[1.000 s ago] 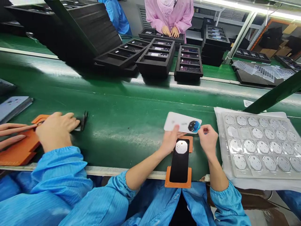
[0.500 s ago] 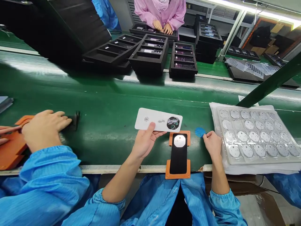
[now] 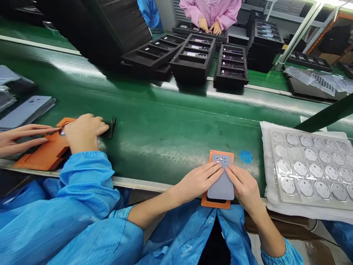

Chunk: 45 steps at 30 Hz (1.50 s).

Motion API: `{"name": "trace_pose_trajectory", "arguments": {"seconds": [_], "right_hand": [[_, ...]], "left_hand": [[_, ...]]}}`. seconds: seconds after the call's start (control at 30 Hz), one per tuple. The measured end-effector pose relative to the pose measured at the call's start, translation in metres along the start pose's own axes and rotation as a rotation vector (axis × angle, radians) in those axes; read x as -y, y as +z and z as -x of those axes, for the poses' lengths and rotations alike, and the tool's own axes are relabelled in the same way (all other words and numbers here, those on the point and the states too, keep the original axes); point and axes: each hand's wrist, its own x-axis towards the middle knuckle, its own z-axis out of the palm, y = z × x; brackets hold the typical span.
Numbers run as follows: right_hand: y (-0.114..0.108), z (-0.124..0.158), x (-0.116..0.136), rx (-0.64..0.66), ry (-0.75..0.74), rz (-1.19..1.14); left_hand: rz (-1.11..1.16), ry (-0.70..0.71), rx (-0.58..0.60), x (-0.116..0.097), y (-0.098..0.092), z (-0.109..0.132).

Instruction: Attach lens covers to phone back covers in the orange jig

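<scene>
A grey phone back cover (image 3: 220, 189) lies over the orange jig (image 3: 230, 154) at the front edge of the bench, its plain inner side up and camera holes at the far end. My left hand (image 3: 201, 180) grips its left side, fingertips on the upper part near the holes. From the right, my right hand (image 3: 244, 186) pinches the cover's edge, its fingertips close to those of the left. A black strip of the jig's bed shows below the cover. Just beyond my right hand, a round blue film (image 3: 245, 156) lies on the green bench (image 3: 165, 129).
At right, a clear tray (image 3: 317, 198) holds rows of round silvery pieces. A co-worker's hands (image 3: 82, 134) work at another orange jig (image 3: 41, 156) on the left, near stacked covers (image 3: 26, 110). Black trays (image 3: 193, 68) line the far side, before a person in pink (image 3: 211, 13).
The cover has come down from my raised left hand onto the jig, turned over to its grey side. My right hand has let go of the blue film and now holds the cover too.
</scene>
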Motion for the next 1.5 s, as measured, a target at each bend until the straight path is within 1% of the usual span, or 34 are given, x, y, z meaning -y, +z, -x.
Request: {"name": "trace_pose_trajectory", "arguments": {"seconds": [0.13,0.3,0.47,0.57,0.63,0.7,0.77,0.83,1.07,1.2,1.3,1.4,1.5], "right_hand": [[0.007,0.010,-0.002,0.045,-0.022,0.018],[0.006,0.011,-0.001,0.083,-0.024,0.003],[0.007,0.010,-0.006,0.132,-0.042,0.000],[0.008,0.008,-0.010,0.171,-0.068,0.051],[0.009,0.005,-0.011,0.214,-0.081,0.104],[0.012,0.003,-0.012,0.291,-0.083,0.145],[0.015,0.001,-0.011,0.366,-0.080,0.161],[0.017,0.000,-0.011,0.408,-0.081,0.158],[0.019,0.002,-0.006,0.444,-0.046,0.125],[0.016,0.010,-0.002,0.422,-0.048,0.122],[0.012,0.017,0.002,0.426,-0.013,0.094],[0.011,0.018,0.004,0.445,0.017,0.073],[0.013,0.017,0.003,0.457,0.010,0.076]], "left_hand": [[-0.035,0.013,-0.007,-0.001,0.009,0.005],[0.005,-0.003,-0.008,0.002,0.007,0.009],[0.001,-0.045,0.055,0.007,0.007,0.007],[-0.039,-0.072,0.117,0.009,0.008,0.004],[-0.052,-0.085,0.166,0.010,0.010,0.002],[-0.052,-0.093,0.196,0.009,0.012,0.001],[-0.068,-0.095,0.209,0.007,0.014,0.002],[-0.088,-0.087,0.216,0.006,0.015,0.004],[-0.035,-0.093,0.209,0.004,0.015,0.007],[-0.042,-0.100,0.185,0.002,0.016,0.012],[-0.005,-0.143,0.175,-0.003,0.017,0.017],[0.031,-0.182,0.194,-0.008,0.015,0.016],[0.005,-0.169,0.242,-0.007,0.012,0.010]]}}
